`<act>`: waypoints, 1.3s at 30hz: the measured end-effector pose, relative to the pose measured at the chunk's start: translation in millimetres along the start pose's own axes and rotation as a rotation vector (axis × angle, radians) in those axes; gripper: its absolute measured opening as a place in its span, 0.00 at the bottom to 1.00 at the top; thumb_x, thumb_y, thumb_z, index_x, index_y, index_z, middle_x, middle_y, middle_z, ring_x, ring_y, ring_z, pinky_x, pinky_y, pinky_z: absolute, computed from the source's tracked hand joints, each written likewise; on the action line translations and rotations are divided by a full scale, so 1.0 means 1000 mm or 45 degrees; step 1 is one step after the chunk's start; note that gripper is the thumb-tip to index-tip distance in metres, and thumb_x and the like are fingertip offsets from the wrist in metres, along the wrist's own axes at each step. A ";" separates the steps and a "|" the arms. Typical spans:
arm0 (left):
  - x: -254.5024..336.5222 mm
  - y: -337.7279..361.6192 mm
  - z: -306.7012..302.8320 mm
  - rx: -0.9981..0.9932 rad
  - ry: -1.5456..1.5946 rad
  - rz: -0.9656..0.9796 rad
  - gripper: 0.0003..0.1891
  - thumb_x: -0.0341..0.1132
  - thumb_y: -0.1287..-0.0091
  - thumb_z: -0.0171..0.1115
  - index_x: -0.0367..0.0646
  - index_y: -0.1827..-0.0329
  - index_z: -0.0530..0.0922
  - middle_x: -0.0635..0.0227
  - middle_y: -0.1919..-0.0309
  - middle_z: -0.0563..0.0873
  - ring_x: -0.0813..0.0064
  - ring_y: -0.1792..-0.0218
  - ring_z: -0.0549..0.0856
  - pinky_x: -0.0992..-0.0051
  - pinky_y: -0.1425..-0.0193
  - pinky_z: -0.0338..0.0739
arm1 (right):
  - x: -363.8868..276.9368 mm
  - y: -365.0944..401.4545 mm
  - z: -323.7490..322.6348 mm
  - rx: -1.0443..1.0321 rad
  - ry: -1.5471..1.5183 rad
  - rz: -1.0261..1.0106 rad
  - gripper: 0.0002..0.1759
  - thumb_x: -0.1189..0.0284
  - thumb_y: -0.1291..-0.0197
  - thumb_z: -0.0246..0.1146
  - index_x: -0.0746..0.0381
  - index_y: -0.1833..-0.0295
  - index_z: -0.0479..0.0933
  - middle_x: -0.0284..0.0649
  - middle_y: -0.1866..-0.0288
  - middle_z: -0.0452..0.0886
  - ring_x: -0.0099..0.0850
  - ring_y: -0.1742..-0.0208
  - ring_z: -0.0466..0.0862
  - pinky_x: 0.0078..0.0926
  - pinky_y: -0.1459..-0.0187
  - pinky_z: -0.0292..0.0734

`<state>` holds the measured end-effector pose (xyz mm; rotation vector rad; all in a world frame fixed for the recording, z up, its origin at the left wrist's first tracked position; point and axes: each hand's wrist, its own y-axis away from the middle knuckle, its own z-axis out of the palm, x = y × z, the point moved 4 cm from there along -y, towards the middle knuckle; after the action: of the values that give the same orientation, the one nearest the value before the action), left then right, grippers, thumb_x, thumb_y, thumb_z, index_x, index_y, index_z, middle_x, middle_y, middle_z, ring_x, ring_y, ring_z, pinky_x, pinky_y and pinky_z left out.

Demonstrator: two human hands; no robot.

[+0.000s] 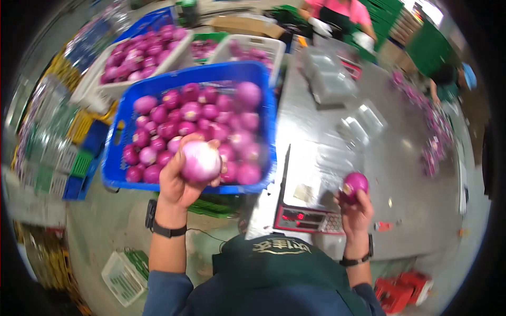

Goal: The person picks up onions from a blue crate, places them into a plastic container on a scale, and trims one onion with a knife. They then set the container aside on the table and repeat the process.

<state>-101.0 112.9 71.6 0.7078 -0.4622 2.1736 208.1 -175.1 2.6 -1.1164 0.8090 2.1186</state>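
My left hand [178, 181] is closed around a large pale-purple onion [202, 161], held above the near side of a blue crate [113, 168]. Many peeled red onions [191, 110] fill that crate. In my right hand [358, 211] is a smaller, darker red onion [356, 183], over the right edge of a digital scale [305, 218]. The scale has a red front with a lit display. A clear plastic tray [311, 174] seems to lie on its plate, though glare blurs its outline. Both wrists wear dark bands.
On the metal table [411, 210] stand stacked clear trays [329, 79], a separate clear tray [363, 125] and a row of onions [432, 124] at right. White crates [87, 92] of onions stand behind the blue one. A co-worker [342, 16] in pink stands across; another person [453, 79] is at right.
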 end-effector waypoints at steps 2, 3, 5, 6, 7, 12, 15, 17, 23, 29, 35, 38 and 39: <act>-0.040 -0.002 0.027 -0.052 -0.296 0.061 0.36 0.43 0.39 0.80 0.47 0.31 0.72 0.51 0.31 0.78 0.44 0.41 0.85 0.52 0.42 0.87 | -0.011 -0.002 -0.005 -0.063 0.023 -0.042 0.41 0.73 0.42 0.70 0.55 0.23 0.64 0.42 0.38 0.78 0.39 0.43 0.84 0.40 0.39 0.83; -0.060 -0.002 0.034 -0.003 -0.311 -0.017 0.41 0.33 0.51 0.86 0.48 0.33 0.72 0.52 0.31 0.78 0.47 0.37 0.84 0.51 0.33 0.83 | -0.012 -0.005 -0.013 -0.064 0.106 -0.076 0.44 0.77 0.47 0.72 0.56 0.23 0.64 0.41 0.37 0.77 0.38 0.41 0.83 0.38 0.38 0.82; -0.103 -0.009 0.059 -0.007 -0.449 -0.134 0.48 0.30 0.56 0.88 0.47 0.29 0.71 0.57 0.31 0.78 0.58 0.36 0.84 0.58 0.32 0.82 | -0.013 -0.009 -0.028 -0.071 0.269 -0.168 0.49 0.83 0.53 0.74 0.57 0.23 0.63 0.41 0.36 0.76 0.35 0.39 0.82 0.33 0.36 0.80; -0.121 -0.014 0.071 -0.030 -0.548 -0.191 0.50 0.29 0.58 0.89 0.46 0.27 0.71 0.58 0.31 0.79 0.61 0.36 0.84 0.61 0.31 0.82 | -0.014 -0.011 -0.031 -0.086 0.344 -0.230 0.50 0.85 0.55 0.75 0.58 0.24 0.63 0.42 0.35 0.76 0.34 0.38 0.82 0.32 0.35 0.79; -0.138 -0.018 0.081 -0.026 -0.625 -0.267 0.52 0.27 0.57 0.88 0.45 0.25 0.69 0.61 0.31 0.79 0.67 0.37 0.84 0.65 0.31 0.81 | -0.016 -0.014 -0.034 -0.093 0.419 -0.233 0.50 0.84 0.56 0.75 0.59 0.24 0.63 0.41 0.34 0.75 0.33 0.37 0.81 0.32 0.34 0.79; -0.216 -0.051 0.095 -0.174 -1.270 -0.146 0.42 0.29 0.53 0.87 0.41 0.32 0.75 0.63 0.42 0.82 0.69 0.38 0.82 0.67 0.35 0.81 | -0.038 -0.020 -0.037 -0.147 1.031 -0.551 0.46 0.77 0.56 0.76 0.61 0.27 0.69 0.45 0.34 0.76 0.38 0.35 0.80 0.36 0.32 0.77; -0.242 -0.070 0.101 -0.288 -1.628 0.131 0.42 0.33 0.54 0.87 0.40 0.33 0.75 0.58 0.44 0.83 0.60 0.40 0.83 0.63 0.35 0.80 | -0.044 -0.026 -0.033 -0.209 1.459 -0.799 0.45 0.73 0.58 0.77 0.60 0.29 0.72 0.47 0.33 0.77 0.44 0.32 0.79 0.40 0.30 0.74; -0.255 -0.077 0.102 -0.402 -1.844 0.342 0.40 0.37 0.54 0.86 0.41 0.35 0.76 0.54 0.45 0.82 0.47 0.44 0.81 0.54 0.34 0.76 | -0.044 -0.033 -0.032 -0.258 1.692 -0.935 0.45 0.69 0.60 0.79 0.57 0.30 0.73 0.47 0.32 0.78 0.50 0.31 0.78 0.44 0.29 0.70; -0.274 -0.079 0.085 -0.488 -2.056 0.340 0.36 0.38 0.50 0.83 0.41 0.37 0.76 0.51 0.42 0.80 0.45 0.36 0.75 0.51 0.29 0.70 | -0.021 -0.047 -0.041 -0.287 1.966 -0.915 0.41 0.68 0.58 0.81 0.59 0.34 0.76 0.47 0.35 0.80 0.50 0.33 0.79 0.44 0.31 0.72; -0.243 -0.056 0.073 -0.177 -1.962 0.234 0.35 0.33 0.46 0.80 0.42 0.34 0.76 0.52 0.31 0.77 0.51 0.29 0.74 0.57 0.25 0.70 | -0.036 -0.050 -0.072 -0.013 1.360 -0.726 0.28 0.66 0.49 0.81 0.63 0.43 0.82 0.46 0.43 0.84 0.43 0.41 0.84 0.38 0.40 0.81; -0.231 -0.010 0.054 0.163 -1.343 -0.246 0.30 0.28 0.35 0.76 0.38 0.30 0.75 0.66 0.43 0.80 0.77 0.43 0.78 0.74 0.38 0.76 | -0.040 -0.099 -0.118 0.186 1.044 -0.281 0.26 0.65 0.40 0.77 0.68 0.41 0.82 0.42 0.48 0.87 0.29 0.49 0.85 0.28 0.49 0.82; -0.236 0.002 0.051 0.217 -1.226 -0.322 0.28 0.27 0.34 0.76 0.38 0.32 0.75 0.67 0.46 0.81 0.82 0.52 0.79 0.79 0.42 0.77 | -0.043 -0.124 -0.105 0.146 1.004 -0.234 0.27 0.64 0.38 0.77 0.70 0.40 0.82 0.41 0.48 0.86 0.25 0.51 0.84 0.25 0.50 0.81; -0.242 0.005 0.044 0.267 -1.146 -0.368 0.28 0.27 0.33 0.75 0.37 0.32 0.75 0.66 0.46 0.82 0.81 0.51 0.80 0.79 0.43 0.78 | -0.038 -0.137 -0.102 0.144 0.957 -0.259 0.34 0.63 0.38 0.76 0.72 0.32 0.77 0.40 0.49 0.85 0.26 0.54 0.84 0.26 0.52 0.81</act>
<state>39.2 -52.0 -44.6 1.7591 -0.5325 1.5492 376.6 -172.7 -43.4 -1.8734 1.0642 1.4474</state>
